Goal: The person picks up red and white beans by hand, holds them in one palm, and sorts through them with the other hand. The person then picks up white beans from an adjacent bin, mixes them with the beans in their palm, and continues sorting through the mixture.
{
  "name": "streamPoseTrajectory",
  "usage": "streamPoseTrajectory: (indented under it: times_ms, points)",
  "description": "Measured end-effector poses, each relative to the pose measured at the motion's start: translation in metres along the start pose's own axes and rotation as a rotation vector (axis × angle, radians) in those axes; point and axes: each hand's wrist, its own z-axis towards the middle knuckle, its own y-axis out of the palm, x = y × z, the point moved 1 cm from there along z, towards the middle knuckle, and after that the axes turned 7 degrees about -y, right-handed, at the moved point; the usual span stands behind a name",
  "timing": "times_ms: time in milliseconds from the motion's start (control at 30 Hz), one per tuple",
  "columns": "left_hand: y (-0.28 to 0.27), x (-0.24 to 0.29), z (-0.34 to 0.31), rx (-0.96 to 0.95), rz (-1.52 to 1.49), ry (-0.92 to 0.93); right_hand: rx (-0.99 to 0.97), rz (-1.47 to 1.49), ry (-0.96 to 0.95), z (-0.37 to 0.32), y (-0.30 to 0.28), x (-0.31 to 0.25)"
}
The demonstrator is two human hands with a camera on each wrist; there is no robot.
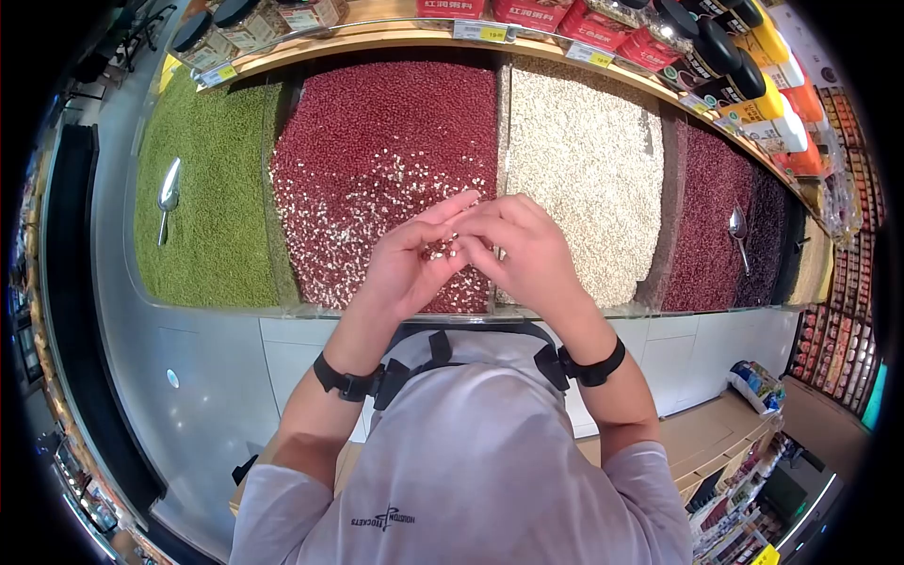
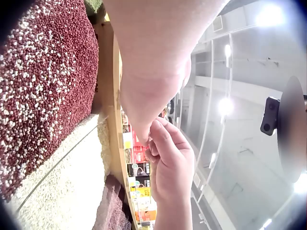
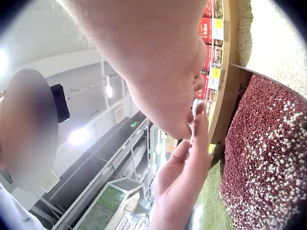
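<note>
My left hand [image 1: 410,259] is held palm up over the red bean bin, its fingers extended, with a few small red and white grains [image 1: 441,250] in the palm. From the right, my right hand [image 1: 527,247] reaches over it, thumb and fingertips together at small white grains beside the left fingers. In the left wrist view the right hand [image 2: 173,160] has curled fingers, its tips partly hidden by the left hand. Dark beans [image 3: 192,143] show along the left hand [image 3: 180,184] in the right wrist view. Below both hands, white grains lie scattered over the red beans [image 1: 395,104].
Green beans [image 1: 221,207] with a metal scoop [image 1: 169,193] fill the left bin. White grains [image 1: 584,169] fill the bin to the right, then dark red beans [image 1: 706,217] with another scoop [image 1: 738,226]. A wooden shelf [image 1: 377,36] with jars and packets runs along the back.
</note>
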Motion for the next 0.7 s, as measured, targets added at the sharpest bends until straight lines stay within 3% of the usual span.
streamPoseTrajectory:
  times_ms: [133, 400, 700]
  points:
    - [0.004, -0.011, 0.005, 0.013, -0.018, -0.008, -0.022, -0.006, -0.003, -0.006, -0.008, 0.005]
    - [0.021, -0.027, 0.015, 0.080, 0.044, 0.011, -0.080, 0.167, 0.210, -0.017, -0.022, 0.015]
    - [0.033, -0.042, 0.023, 0.147, 0.085, 0.036, -0.148, 0.159, 0.300, -0.025, -0.034, 0.018]
